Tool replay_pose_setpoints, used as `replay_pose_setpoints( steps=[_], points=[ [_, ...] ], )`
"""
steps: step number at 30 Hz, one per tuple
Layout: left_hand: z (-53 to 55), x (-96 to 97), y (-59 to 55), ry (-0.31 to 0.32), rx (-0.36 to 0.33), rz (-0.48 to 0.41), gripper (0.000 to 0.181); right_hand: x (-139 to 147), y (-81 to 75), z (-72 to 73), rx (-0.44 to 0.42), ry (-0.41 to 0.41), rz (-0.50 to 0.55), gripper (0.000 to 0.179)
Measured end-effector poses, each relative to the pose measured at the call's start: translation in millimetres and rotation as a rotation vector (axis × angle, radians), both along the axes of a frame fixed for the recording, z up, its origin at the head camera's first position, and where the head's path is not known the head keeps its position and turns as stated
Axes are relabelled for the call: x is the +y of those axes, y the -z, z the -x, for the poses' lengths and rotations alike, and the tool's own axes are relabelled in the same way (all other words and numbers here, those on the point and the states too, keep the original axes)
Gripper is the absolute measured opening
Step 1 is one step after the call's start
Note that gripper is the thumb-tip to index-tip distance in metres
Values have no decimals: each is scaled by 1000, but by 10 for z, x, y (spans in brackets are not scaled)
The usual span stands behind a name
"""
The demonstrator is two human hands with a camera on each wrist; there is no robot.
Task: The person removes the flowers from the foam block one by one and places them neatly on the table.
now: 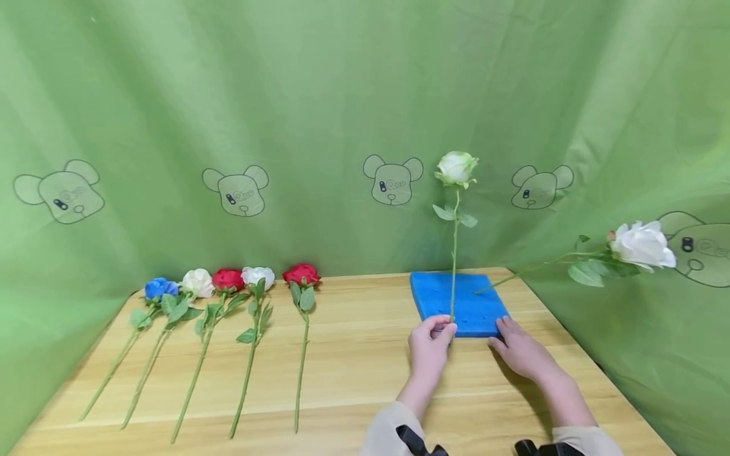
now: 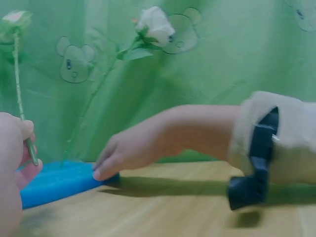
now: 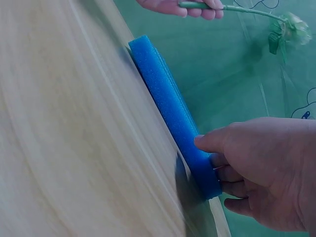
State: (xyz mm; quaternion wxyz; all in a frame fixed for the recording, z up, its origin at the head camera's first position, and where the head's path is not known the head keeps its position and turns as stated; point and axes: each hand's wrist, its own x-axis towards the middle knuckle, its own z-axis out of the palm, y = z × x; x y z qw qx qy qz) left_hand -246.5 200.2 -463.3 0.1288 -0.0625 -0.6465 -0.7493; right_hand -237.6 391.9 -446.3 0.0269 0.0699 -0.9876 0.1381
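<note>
My left hand (image 1: 429,351) pinches the lower stem of a pale green-white rose (image 1: 456,168), its bloom up and its stem nearly upright. In the left wrist view, the cut end of its stem (image 2: 32,153) shows below the fingers, over the blue foam pad (image 1: 462,307). My right hand (image 1: 525,351) rests on the pad's near right corner, thumb at the front edge and fingers along the side. A white rose (image 1: 644,246) stands in the pad, leaning far to the right. Small holes dot the pad's top.
To the left on the wooden table (image 1: 365,392) lie a blue rose (image 1: 161,288), a cream rose (image 1: 198,283), a red rose (image 1: 229,278), a white rose (image 1: 258,277) and another red rose (image 1: 302,273). A green curtain (image 1: 319,95) closes off the back and sides.
</note>
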Motion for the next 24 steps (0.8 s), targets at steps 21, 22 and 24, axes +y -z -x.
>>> replay_pose_setpoints(
  steps=[21, 22, 24],
  points=[
    [-524, -146, 30, 137, -205, -170, 16, 57, 57, 52, -24, -6, 9, 61],
    [-543, -167, 31, 142, -215, -173, 17, 56, 53, 52, -26, -6, 9, 61],
    [-576, -210, 36, 150, -230, -186, 17, 52, 42, 50, -27, -9, 9, 61]
  ],
)
